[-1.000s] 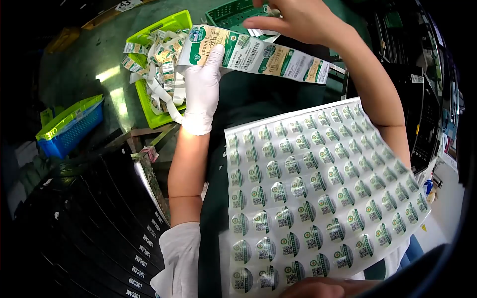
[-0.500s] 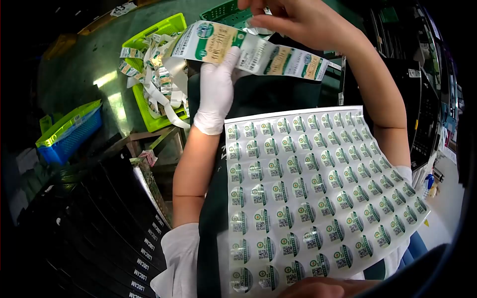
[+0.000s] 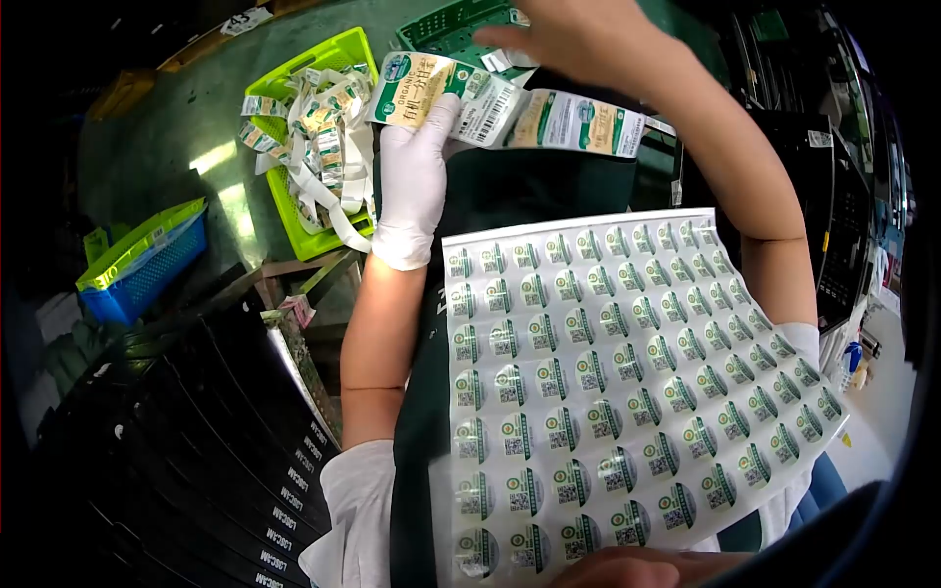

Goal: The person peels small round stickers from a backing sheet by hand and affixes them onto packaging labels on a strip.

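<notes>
My left hand (image 3: 414,181), in a white glove, is closed on a strip of printed labels (image 3: 421,90), its thumb pressed on the strip's face. The strip stretches off to the right, with green, tan and white labels along it. My right hand (image 3: 578,39) is bare and raised above the strip at the top edge. One finger points left; the rest are blurred or cut off, so I cannot tell whether it holds anything. A large sheet of round green-and-white stickers with square codes (image 3: 608,363) lies between my forearms, over a dark apron.
A lime-green basket (image 3: 294,211) full of label strips stands beyond my left hand. A dark green basket (image 3: 446,34) sits at the top. Blue and lime baskets (image 3: 147,265) are far left. Black stacked crates (image 3: 225,461) fill the lower left; dark crates (image 3: 784,186) stand at right.
My right hand has moved up, partly out of view. My left hand has shifted slightly left with the label strip, whose left end now reaches less far past my thumb.
</notes>
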A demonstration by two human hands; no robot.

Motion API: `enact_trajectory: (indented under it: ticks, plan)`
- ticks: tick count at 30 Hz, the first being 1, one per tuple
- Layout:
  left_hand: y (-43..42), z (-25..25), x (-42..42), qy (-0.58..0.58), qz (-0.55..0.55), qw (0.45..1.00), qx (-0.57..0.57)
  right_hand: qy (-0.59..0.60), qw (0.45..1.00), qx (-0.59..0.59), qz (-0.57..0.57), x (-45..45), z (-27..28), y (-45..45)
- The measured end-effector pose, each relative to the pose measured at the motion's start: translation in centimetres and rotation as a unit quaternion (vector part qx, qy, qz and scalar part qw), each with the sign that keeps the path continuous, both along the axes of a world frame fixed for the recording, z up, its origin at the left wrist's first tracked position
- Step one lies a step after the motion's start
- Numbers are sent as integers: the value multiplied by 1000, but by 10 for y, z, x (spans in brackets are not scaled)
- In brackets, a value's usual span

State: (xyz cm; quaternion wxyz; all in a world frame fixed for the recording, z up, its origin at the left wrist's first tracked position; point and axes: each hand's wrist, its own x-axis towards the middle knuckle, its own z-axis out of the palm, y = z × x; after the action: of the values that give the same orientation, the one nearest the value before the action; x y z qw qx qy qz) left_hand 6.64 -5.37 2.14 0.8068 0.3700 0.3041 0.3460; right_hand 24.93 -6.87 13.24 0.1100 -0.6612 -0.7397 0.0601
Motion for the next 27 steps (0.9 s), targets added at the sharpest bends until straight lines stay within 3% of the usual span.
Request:
enact_trajectory:
  ticks: [1, 2, 4, 6, 7, 8, 10, 11, 12, 14, 15, 19, 27]
  plan:
    - [1, 0, -2, 9, 5, 1000, 9, 2, 999, 26, -21, 8, 0, 2]
    - [4, 0, -5, 16, 12, 1000, 18, 40, 999, -23, -22, 15, 5, 2]
    - [15, 6, -12, 5, 18, 999, 28, 114, 986, -109, 61, 17, 8, -5]
    - [21, 16, -16, -167, 65, 983, -34, 153, 956, -223, 110, 9, 8, -4]
    - [18, 24, -17, -262, 28, 963, -55, 198, 957, -190, 94, 1, 6, -6]
    - [12, 25, -10, -268, 3, 963, 24, 263, 948, -161, 78, -5, 6, -5]
    - [-4, 8, -2, -73, -23, 994, 78, 318, 935, -147, 63, -12, 10, -1]
    - [-12, 4, 5, 13, -22, 993, 119, 281, 940, -194, -7, -20, 28, 2]
    - [-14, 3, 6, 19, -46, 998, 30, 290, 948, -130, 19, -14, 22, 3]
    - [-13, 12, 10, -34, -29, 999, -31, 302, 951, -1, 70, 3, 8, 2]
    - [-7, 8, 8, -23, -19, 999, -39, 283, 955, -54, 66, 10, 13, 0]
    - [0, 10, 3, -18, -18, 999, -32, 250, 959, -43, 123, 8, 15, -4]
    - [-3, 10, 1, 2, -23, 1000, 10, 151, 973, -111, 132, -18, 17, 3]
